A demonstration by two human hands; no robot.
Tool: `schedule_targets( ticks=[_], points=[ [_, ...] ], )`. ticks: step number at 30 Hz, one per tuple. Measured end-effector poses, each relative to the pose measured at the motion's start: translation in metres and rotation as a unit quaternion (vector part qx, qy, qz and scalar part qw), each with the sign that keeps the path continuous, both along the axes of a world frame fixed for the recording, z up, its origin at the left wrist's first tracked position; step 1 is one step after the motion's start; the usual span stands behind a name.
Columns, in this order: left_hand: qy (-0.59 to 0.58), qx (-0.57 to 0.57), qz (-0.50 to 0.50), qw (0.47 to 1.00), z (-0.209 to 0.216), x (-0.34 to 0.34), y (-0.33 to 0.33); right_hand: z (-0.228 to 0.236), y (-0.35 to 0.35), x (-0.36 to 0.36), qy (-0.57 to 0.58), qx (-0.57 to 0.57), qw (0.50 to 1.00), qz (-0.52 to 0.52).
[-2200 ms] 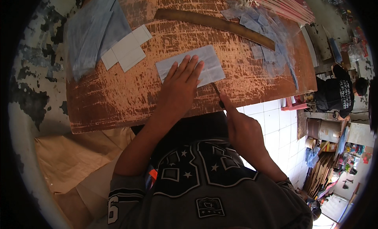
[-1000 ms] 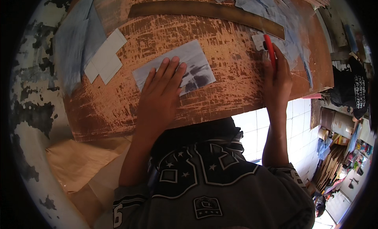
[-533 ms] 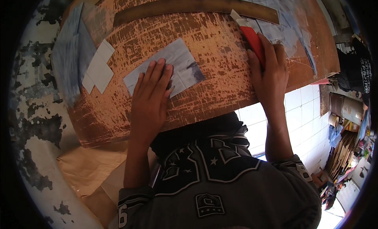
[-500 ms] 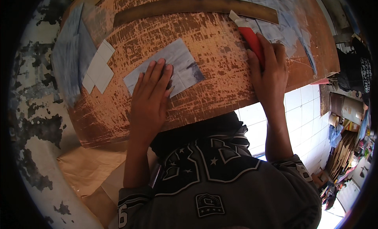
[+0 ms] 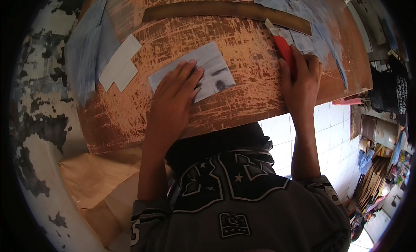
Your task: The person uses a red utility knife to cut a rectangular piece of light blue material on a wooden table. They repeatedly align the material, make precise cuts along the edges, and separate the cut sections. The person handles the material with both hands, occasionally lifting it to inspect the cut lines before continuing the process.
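My left hand (image 5: pixel 173 96) lies flat, fingers stretched, on a bluish-grey rectangular sheet (image 5: pixel 216 65) with dark smudges near its right end. Part of the sheet is hidden under the palm. To the right, my right hand (image 5: pixel 302 78) grips a red-handled knife (image 5: pixel 284 49). Its pale, pointed blade tip points up and away, close to a long brown strip (image 5: pixel 225 10). The knife is apart from the sheet. Two overlapping off-white cut pieces (image 5: pixel 121 63) rest left of my left hand.
The worn, heavily scored brown board (image 5: pixel 247 48) forms the work surface. Bluish sheets (image 5: pixel 84 57) lie at its left; loose translucent scraps (image 5: pixel 299 39) pile at far right. Brown paper (image 5: pixel 95 178) sits below left, beside a peeling wall (image 5: pixel 39 135). Stacked flat pieces (image 5: pixel 370 178) stand at right.
The view has shifted slightly, so the board and the things on it appear farther right. My left hand stays on the sheet, and my right hand keeps hold of the knife.
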State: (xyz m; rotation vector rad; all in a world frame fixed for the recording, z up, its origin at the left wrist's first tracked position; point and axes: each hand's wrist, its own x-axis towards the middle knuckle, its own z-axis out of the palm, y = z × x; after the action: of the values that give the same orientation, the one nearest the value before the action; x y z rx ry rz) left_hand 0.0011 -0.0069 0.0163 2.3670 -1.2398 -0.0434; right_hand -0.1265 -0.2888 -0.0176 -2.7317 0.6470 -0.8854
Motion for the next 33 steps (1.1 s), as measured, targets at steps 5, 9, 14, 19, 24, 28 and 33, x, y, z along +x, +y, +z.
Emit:
schedule_targets(
  ticks=[5,9,14,19,24,28,33],
  points=[
    [-0.027,-0.048,0.022,0.998,-0.002,0.0,0.009,0.002,0.004,-0.001,-0.014,-0.036,0.999,-0.017],
    [-0.033,-0.115,0.104,0.987,-0.006,0.003,0.032,0.005,0.007,-0.002,-0.067,-0.029,0.997,-0.018],
    [0.069,-0.195,0.258,0.944,0.0,-0.001,0.065,0.024,0.028,-0.004,-0.084,0.081,0.993,0.02],
    [0.254,-0.303,0.268,0.878,-0.001,-0.014,0.077,0.043,0.069,0.022,-0.033,0.249,0.959,0.131],
    [0.334,-0.305,0.251,0.856,0.007,-0.023,0.079,0.048,0.088,0.044,0.036,0.31,0.934,0.176],
    [0.356,-0.325,0.237,0.844,0.005,-0.026,0.078,0.06,0.099,0.044,0.068,0.327,0.93,0.153],
    [0.383,-0.338,0.23,0.828,0.004,-0.025,0.079,0.053,0.097,0.041,0.048,0.341,0.924,0.164]
  ],
)
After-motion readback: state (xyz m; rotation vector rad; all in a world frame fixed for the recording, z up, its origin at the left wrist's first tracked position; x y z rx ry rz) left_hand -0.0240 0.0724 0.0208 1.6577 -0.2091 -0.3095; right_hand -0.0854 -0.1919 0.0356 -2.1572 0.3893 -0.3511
